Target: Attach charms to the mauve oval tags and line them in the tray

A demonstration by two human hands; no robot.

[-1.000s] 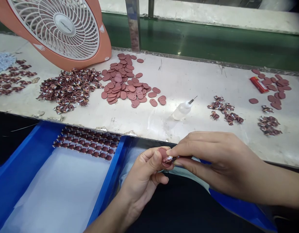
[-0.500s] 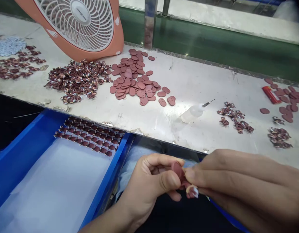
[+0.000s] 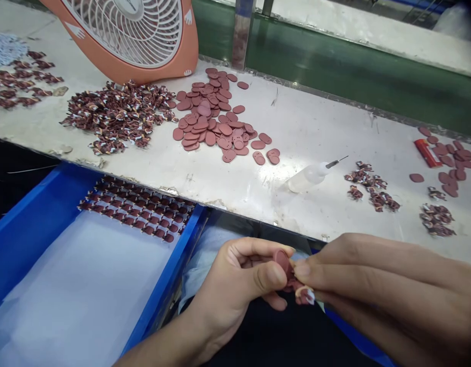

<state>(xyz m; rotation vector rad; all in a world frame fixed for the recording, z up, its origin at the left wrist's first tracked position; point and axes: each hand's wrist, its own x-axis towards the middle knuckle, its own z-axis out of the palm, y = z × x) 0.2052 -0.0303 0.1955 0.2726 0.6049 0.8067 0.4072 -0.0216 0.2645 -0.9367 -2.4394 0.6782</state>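
Observation:
My left hand (image 3: 237, 288) is closed, pinching a reddish-brown oval disc (image 3: 282, 260) between thumb and fingers. Against the disc's lower side sits a small brown figure piece (image 3: 305, 294) with a white and tan end that pokes out below. My right hand (image 3: 388, 288) is closed too, its thumb and fingertips pressed on the joined piece from the right. Exactly where the two parts meet is hidden by the fingertips. Both hands are held in front of the table edge, above a dark lap.
On the table (image 3: 235, 188) lie a pile of oval discs (image 3: 210, 114), a heap of brown figures (image 3: 116, 114), a needle-tipped bottle (image 3: 306, 177) and a red packet (image 3: 427, 153). An orange fan (image 3: 189, 46) stands behind. At left, a blue drawer (image 3: 182, 255) holds rows of assembled pieces (image 3: 138, 209).
The camera view has shifted slightly, so the table things sit a little differently. Both hands keep the same grip on the disc and figure, with hardly any movement.

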